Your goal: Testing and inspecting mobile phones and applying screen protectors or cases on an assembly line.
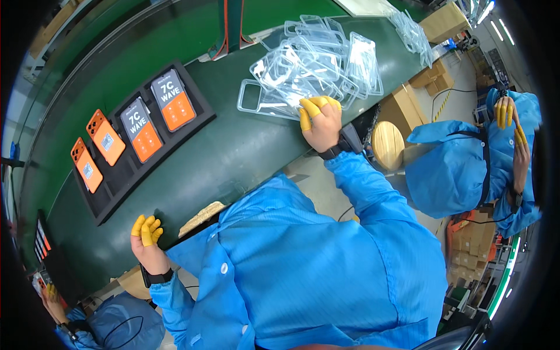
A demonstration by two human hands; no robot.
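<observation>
My right hand (319,121), with yellow finger cots, rests on the edge of a pile of clear phone cases (315,67) on the green conveyor belt (233,157); its fingers curl onto the nearest clear case (262,100). My left hand (147,236), also in yellow cots, lies on the belt's near edge with fingers curled and nothing in it. A black tray (111,192) beyond it carries several phones: two orange backs (96,149) on the left and two screen-up phones (157,114) on the right.
A co-worker in blue (466,169) sits at the right, hands raised. Another person's hand (49,297) shows at lower left. A wooden stool (388,143), cardboard boxes (443,23) and more clear cases (411,32) lie to the right.
</observation>
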